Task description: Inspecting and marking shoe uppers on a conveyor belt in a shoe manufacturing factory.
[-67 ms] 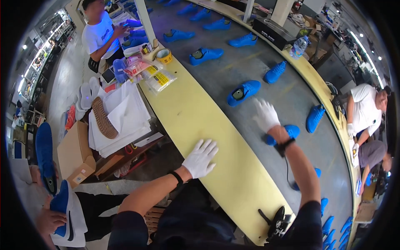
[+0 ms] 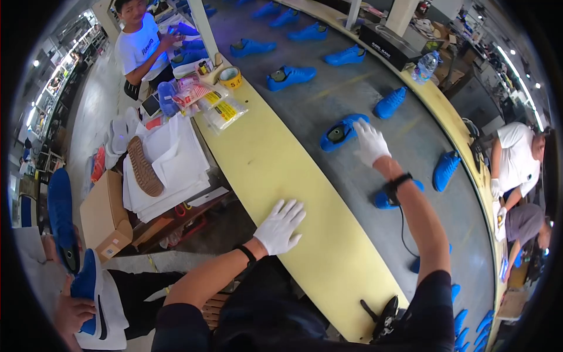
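My left hand (image 2: 281,227), in a white glove, lies flat with fingers spread on the pale yellow ledge (image 2: 264,164). My right hand (image 2: 372,144), gloved the same way, reaches over the dark grey belt with its fingers extended. Its fingertips overlap the toe of a blue shoe (image 2: 336,135); whether they touch it I cannot tell. Another blue shoe (image 2: 387,199) sits partly hidden beneath my right wrist. Farther out on the belt are a blue shoe (image 2: 390,102) and one more blue shoe (image 2: 447,170).
Packets (image 2: 221,111) and a yellow tape roll (image 2: 230,77) lie at the ledge's far end. White sheets (image 2: 176,176) with a brown sole (image 2: 144,167) are stacked left, beside a cardboard box (image 2: 105,217). A person at lower left holds blue shoes; others work across the belt.
My right hand has moved forward and slightly left, up to the shoe's toe. The left hand has stayed on the ledge. The person at upper left has raised their head.
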### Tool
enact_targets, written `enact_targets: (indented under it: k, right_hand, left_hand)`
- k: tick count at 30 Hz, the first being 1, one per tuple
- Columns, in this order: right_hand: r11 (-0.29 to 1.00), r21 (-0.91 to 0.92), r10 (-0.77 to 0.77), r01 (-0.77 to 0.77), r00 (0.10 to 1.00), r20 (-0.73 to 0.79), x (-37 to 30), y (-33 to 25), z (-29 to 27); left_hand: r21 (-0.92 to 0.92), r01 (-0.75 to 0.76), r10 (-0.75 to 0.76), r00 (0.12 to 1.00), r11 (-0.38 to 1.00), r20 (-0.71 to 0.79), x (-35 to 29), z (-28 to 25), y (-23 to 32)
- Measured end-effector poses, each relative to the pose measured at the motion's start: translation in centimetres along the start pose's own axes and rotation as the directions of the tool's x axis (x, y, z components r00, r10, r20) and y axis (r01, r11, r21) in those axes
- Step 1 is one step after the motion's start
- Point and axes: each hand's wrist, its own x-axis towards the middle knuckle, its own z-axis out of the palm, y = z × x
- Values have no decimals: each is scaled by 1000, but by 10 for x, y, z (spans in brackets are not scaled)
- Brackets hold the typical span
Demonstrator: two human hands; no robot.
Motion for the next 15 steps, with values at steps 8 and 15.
enact_targets:
  k: [8,15]
  right_hand:
    - [944,311,-196,111,947,256,108,9,45]
    - [873,379,-355,306,933,64,76,20,53]
  left_hand:
    - [-124,57,-45,994,991,98,16,-1,-5]
    - [-135,75,-60,992,988,113,17,4,-2]
